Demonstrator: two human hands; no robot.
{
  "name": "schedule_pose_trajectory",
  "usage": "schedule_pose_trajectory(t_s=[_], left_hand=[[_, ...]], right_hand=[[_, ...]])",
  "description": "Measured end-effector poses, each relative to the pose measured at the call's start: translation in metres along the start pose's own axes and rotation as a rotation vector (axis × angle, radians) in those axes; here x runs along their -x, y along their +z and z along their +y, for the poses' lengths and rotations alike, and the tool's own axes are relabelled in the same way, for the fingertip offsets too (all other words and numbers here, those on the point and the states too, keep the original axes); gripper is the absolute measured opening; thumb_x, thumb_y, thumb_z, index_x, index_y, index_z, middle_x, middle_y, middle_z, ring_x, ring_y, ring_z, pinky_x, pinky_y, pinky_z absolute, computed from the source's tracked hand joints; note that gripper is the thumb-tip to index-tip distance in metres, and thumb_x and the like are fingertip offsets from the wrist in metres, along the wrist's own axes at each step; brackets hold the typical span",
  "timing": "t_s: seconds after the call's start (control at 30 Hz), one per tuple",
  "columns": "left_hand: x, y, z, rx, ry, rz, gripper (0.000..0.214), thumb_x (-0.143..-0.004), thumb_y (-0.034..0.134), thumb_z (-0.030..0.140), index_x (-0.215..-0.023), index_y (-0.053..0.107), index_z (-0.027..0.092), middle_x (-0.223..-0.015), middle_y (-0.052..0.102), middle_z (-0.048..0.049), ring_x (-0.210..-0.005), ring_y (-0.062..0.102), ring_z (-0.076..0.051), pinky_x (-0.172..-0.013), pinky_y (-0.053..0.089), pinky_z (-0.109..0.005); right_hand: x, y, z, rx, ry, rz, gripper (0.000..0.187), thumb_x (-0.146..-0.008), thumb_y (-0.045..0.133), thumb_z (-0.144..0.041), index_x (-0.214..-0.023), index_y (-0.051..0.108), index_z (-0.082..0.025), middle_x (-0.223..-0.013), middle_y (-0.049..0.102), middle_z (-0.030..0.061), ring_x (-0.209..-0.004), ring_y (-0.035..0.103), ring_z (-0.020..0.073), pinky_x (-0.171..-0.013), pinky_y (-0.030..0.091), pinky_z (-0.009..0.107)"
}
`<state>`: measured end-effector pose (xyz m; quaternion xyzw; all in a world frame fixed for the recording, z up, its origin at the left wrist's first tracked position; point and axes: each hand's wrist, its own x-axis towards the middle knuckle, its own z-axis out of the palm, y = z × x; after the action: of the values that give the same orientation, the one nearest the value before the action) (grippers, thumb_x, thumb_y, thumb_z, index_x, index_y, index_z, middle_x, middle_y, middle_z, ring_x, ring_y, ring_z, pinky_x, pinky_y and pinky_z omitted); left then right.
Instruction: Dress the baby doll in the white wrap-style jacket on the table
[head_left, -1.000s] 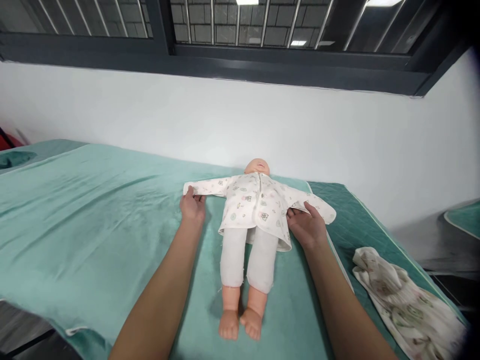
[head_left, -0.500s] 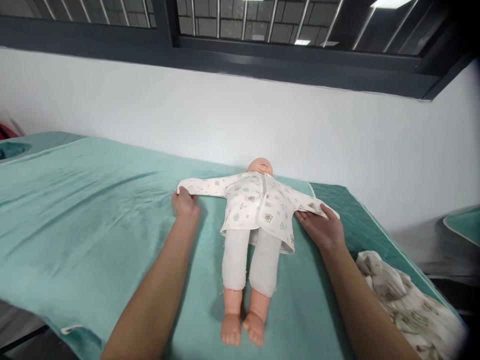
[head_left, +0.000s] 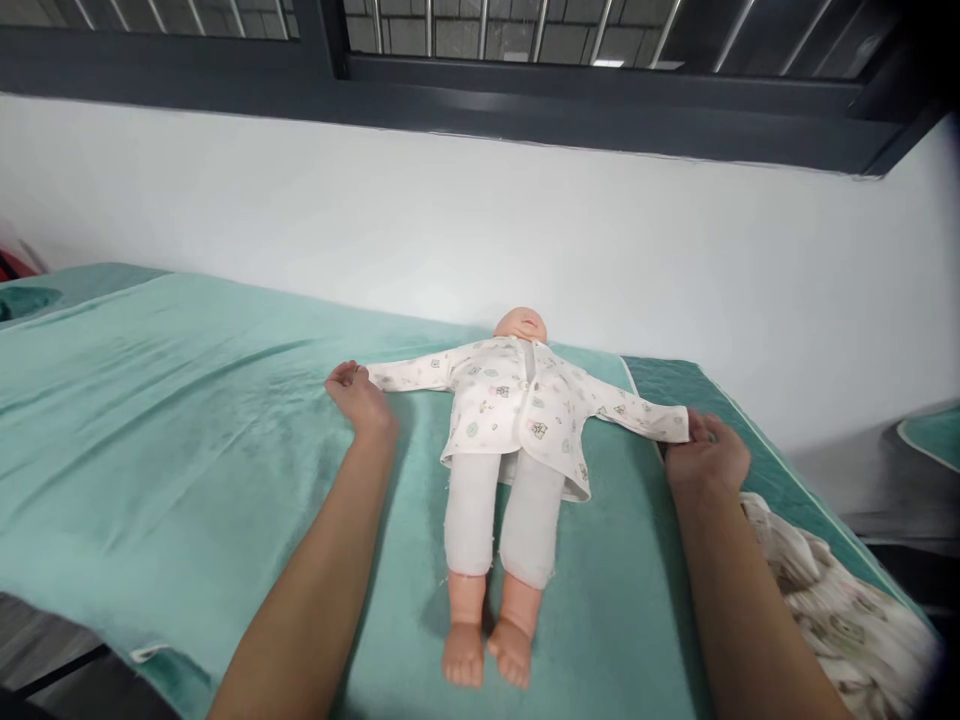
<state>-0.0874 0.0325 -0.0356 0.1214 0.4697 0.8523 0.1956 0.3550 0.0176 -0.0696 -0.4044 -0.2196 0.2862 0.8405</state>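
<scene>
A baby doll [head_left: 466,600] lies on its back with both arms stretched sideways and its feet toward me. It wears a white printed jacket [head_left: 491,400], overlapped at the front, and its legs show white fabric above bare feet. My left hand [head_left: 364,400] is at the end of the left-side sleeve [head_left: 412,373], fingers curled in at the cuff. At the other side, my right hand [head_left: 709,455] pinches the cuff of the right-side sleeve [head_left: 641,412]. The doll's own hands are hidden.
Green cloth [head_left: 187,430] covers the bed, with a darker quilted piece [head_left: 667,380] at the right. A crumpled printed white cloth [head_left: 840,620] lies beside my right forearm. Behind the doll's head rises a white wall [head_left: 450,220] below a dark window frame [head_left: 525,105].
My right hand has moved outward from under the right-side sleeve to its cuff, and that sleeve is straighter. My left hand has shifted slightly outward at the other cuff.
</scene>
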Motion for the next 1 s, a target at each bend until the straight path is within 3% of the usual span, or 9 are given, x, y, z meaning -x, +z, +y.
schedule_pose_trajectory(t_s=[0.07,0.13,0.27,0.4,0.53,0.63,0.73,0.87,1.0], left_hand=[[0.006,-0.001,0.001,-0.075,0.106,0.0,0.03,-0.076,0.052,0.004,-0.101,0.047,0.021,-0.121,0.054,-0.006,-0.118,0.053,-0.013,-0.111,0.037,-0.033],[0.015,-0.002,0.003,-0.183,0.235,-0.056,0.035,-0.076,0.054,0.006,-0.107,0.048,0.02,-0.126,0.052,-0.0069,-0.124,0.049,-0.015,-0.114,0.033,-0.034],[0.043,-0.008,0.006,-0.3,0.389,-0.231,0.038,-0.079,0.052,0.008,-0.115,0.051,0.022,-0.127,0.054,-0.0053,-0.125,0.049,-0.015,-0.115,0.032,-0.035],[0.07,-0.029,0.015,-0.389,0.357,-0.435,0.028,-0.082,0.051,0.012,-0.107,0.056,0.022,-0.116,0.061,-0.005,-0.112,0.057,-0.017,-0.099,0.046,-0.032],[0.091,-0.066,0.025,-0.523,0.236,-0.722,0.019,-0.083,0.054,0.016,-0.099,0.06,0.022,-0.1,0.068,-0.0036,-0.093,0.064,-0.018,-0.085,0.05,-0.032],[0.101,-0.087,0.029,-0.6,0.201,-0.902,0.023,-0.081,0.057,0.016,-0.102,0.062,0.022,-0.099,0.07,-0.0049,-0.094,0.065,-0.019,-0.089,0.05,-0.036],[0.106,-0.094,0.032,-0.705,0.254,-1.01,0.031,-0.078,0.062,0.016,-0.109,0.062,0.022,-0.105,0.07,-0.0074,-0.099,0.065,-0.022,-0.093,0.048,-0.039],[0.108,-0.091,0.036,-0.841,0.367,-1.054,0.027,-0.081,0.061,0.02,-0.108,0.063,0.022,-0.107,0.07,-0.0077,-0.099,0.064,-0.023,-0.089,0.048,-0.038],[0.109,-0.089,0.041,-0.951,0.442,-1.052,0.014,-0.087,0.055,0.026,-0.097,0.063,0.021,-0.095,0.07,-0.0066,-0.09,0.062,-0.022,-0.081,0.045,-0.034]], right_hand=[[0.006,0.002,0.003,0.075,-0.07,0.082,0.03,-0.064,0.061,-0.015,-0.093,0.057,-0.022,-0.105,0.064,0.0035,-0.116,0.061,0.0232,-0.116,0.035,0.052],[0.022,0.01,0.004,0.171,-0.166,0.06,0.041,-0.063,0.068,-0.015,-0.103,0.06,-0.021,-0.117,0.064,0.004,-0.126,0.055,0.0218,-0.119,0.031,0.046],[0.077,0.029,0.0,0.505,-0.323,-0.273,0.053,-0.075,0.067,-0.026,-0.127,0.057,-0.022,-0.138,0.057,0.0072,-0.132,0.05,0.0229,-0.116,0.034,0.048],[0.131,0.029,-0.018,0.677,-0.327,-0.526,0.049,-0.086,0.061,-0.03,-0.134,0.054,-0.025,-0.14,0.056,0.0075,-0.13,0.051,0.0235,-0.109,0.042,0.047],[0.167,0.009,-0.034,0.744,-0.348,-0.595,0.045,-0.09,0.059,-0.039,-0.132,0.053,-0.024,-0.131,0.057,0.0107,-0.116,0.058,0.0235,-0.092,0.051,0.042],[0.181,-0.003,-0.037,0.869,-0.4,-0.653,0.053,-0.087,0.063,-0.044,-0.134,0.049,-0.023,-0.123,0.058,0.0117,-0.102,0.06,0.0231,-0.081,0.052,0.039],[0.186,-0.008,-0.035,1.006,-0.44,-0.695,0.055,-0.086,0.063,-0.043,-0.134,0.048,-0.021,-0.114,0.06,0.01,-0.09,0.06,0.0212,-0.076,0.052,0.037],[0.186,-0.006,-0.033,1.106,-0.428,-0.682,0.039,-0.09,0.053,-0.03,-0.127,0.055,-0.021,-0.101,0.06,0.006,-0.079,0.059,0.0187,-0.074,0.05,0.036],[0.185,-0.006,-0.034,1.123,-0.395,-0.65,0.035,-0.092,0.046,-0.025,-0.124,0.058,-0.021,-0.097,0.06,0.0056,-0.078,0.058,0.0193,-0.075,0.048,0.036]])
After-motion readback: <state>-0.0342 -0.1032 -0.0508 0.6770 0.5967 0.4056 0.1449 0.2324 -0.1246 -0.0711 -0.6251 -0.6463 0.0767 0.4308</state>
